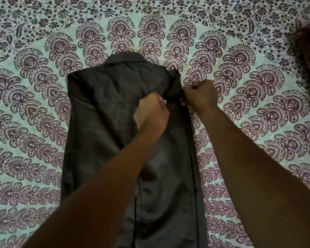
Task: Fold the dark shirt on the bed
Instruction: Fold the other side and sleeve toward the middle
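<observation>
The dark shirt (104, 111) lies flat and lengthwise on the bed, collar (122, 57) at the far end, both sides folded in so it forms a long narrow panel. My left hand (151, 111) pinches a strip of the shirt's fabric near the upper right part of the panel. My right hand (198, 94) grips the same strip at the shirt's right edge, just below the shoulder. The two hands are close together with the fabric stretched between them. My forearms hide much of the shirt's lower middle.
The bed is covered by a pale green bedspread (34, 122) with a purple paisley print, spreading wide on both sides of the shirt. A blurred dark reddish object (309, 56) sits at the far right edge.
</observation>
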{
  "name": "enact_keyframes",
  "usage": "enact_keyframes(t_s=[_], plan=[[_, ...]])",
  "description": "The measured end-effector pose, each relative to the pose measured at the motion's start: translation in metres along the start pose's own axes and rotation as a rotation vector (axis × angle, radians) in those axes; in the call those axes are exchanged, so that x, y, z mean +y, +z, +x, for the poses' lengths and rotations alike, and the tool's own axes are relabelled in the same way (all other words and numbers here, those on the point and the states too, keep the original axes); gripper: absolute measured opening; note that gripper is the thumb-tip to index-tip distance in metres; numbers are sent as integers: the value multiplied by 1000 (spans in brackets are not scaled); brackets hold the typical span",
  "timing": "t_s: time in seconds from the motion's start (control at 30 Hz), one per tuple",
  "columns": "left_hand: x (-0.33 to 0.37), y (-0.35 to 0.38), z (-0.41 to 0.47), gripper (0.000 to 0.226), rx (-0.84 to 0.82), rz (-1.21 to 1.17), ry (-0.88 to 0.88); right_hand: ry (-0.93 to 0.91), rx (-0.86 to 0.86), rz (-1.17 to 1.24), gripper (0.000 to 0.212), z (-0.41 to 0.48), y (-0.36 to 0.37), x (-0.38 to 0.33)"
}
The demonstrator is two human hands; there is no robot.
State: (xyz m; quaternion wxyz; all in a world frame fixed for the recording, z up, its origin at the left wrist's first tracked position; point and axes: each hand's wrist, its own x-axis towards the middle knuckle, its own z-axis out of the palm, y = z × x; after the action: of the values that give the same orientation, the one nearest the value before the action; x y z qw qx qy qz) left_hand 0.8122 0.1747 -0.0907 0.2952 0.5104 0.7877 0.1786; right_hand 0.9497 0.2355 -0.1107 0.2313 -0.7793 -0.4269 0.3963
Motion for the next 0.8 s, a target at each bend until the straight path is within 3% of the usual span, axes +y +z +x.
enact_keyframes(t_s=[0.17, 0.3, 0.43, 0.53, 0.7, 0.8], plan=[[-5, 2, 0, 22, 88, 125, 215, 36, 0, 46, 28, -2, 1, -1], [-27, 17, 6, 34, 144, 241, 433, -43, 66, 123, 36, -9, 3, -4], [-42, 32, 7, 33, 251, 315, 488, -179, 124, 162, 58, -15, 0, -19], [-47, 38, 7, 33, 291, 355, 504, -279, 148, 32, 49, 2, 0, -38], [-48, 40, 6, 32, 309, 378, 515, -86, -90, -229, 52, 41, 7, -69], [-49, 40, 6, 32, 313, 388, 519, 21, -104, -160, 54, 53, 3, -68]])
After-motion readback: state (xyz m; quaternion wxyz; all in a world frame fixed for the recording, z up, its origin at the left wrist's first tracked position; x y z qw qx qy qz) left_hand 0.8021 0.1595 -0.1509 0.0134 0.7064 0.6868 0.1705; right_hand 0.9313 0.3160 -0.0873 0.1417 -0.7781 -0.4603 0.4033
